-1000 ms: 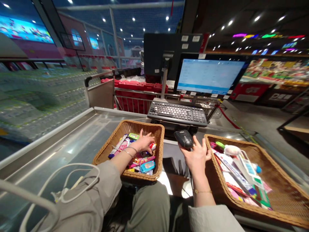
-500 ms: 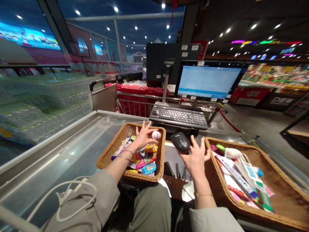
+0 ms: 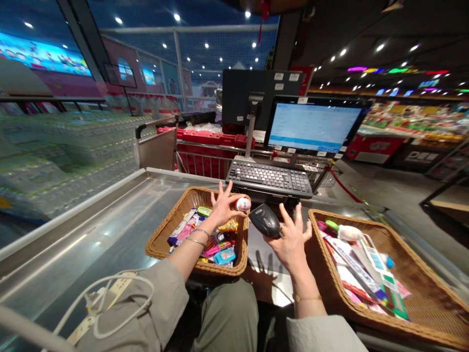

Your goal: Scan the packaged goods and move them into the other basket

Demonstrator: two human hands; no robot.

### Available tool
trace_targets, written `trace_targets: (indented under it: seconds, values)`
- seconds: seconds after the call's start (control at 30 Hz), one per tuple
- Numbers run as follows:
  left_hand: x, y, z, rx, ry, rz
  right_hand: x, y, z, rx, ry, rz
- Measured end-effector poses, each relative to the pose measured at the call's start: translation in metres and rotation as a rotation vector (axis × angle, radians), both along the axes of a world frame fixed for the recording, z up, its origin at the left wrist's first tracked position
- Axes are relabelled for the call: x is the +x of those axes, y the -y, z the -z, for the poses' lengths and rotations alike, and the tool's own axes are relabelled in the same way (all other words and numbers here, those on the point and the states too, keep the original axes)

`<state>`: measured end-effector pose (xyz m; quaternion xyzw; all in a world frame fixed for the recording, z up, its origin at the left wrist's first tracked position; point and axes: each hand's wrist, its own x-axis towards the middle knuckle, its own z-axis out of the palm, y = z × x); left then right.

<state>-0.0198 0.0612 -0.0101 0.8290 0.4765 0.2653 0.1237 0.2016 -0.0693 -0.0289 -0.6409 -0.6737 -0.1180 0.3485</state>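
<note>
Desk: bare steel desk (image 3: 110, 220) stretches away on the left, with nothing of the work lying on it.
Left basket: a wicker basket (image 3: 169, 218) sits in front of the person, holding a jumble of small bright packets.
Left hand: the left hand (image 3: 222, 208) is raised over the basket's far rim. It pinches a small egg between thumb and fingertips, with the other fingers splayed.
Egg: the white and red egg (image 3: 243, 204) is in the air, just beside the scanner's nose and not touching it.
Scanner: the dark scanner (image 3: 264, 220) is tilted, its head turned toward the egg.
Right hand: the right hand (image 3: 291, 239) grips the scanner at thumb and palm, its fingers fanned upward.
Right basket: a second basket (image 3: 421, 278) holds flat packs and tubes.
Step in hand: seemingly, showing the egg to the scanner.
Next move calls for: probably turning the egg until its code, not visible here, faces the scanner, held steady and close.
</note>
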Motion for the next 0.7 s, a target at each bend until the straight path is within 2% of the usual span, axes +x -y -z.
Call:
trace_targets:
  seconds: [0.23,0.7]
  values:
    - [0.0011,-0.0029,0.0033,0.006,-0.003,0.008,0.0001,-0.0005,0.0013,0.029,0.018,-0.019]
    - [0.0048,-0.0037,0.0005,0.009,-0.024,0.024,0.0029,0.0003,0.0014,0.039,0.004,-0.058]
